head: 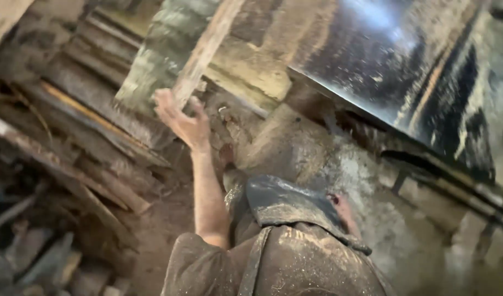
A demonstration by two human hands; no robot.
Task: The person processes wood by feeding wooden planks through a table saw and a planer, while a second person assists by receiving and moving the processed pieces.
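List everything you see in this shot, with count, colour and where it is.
wooden plank: one, pale brown, upper middle, leaning, gripped at its lower end
scrap wood pile: many pieces, dark brown, left side
dark sheet: one, glossy black, dusty, upper right
ground: reddish-brown dirt, lower middle
dusty garment: grey-brown, bottom centre
left hand: raised, fingers around the plank
right hand: low, right of the garment, mostly hidden

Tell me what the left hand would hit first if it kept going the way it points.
The left hand already reaches the lower end of a slanted wooden plank; its fingers look to be touching it. Going on, it would press into that plank first, though blur leaves the contact unclear.
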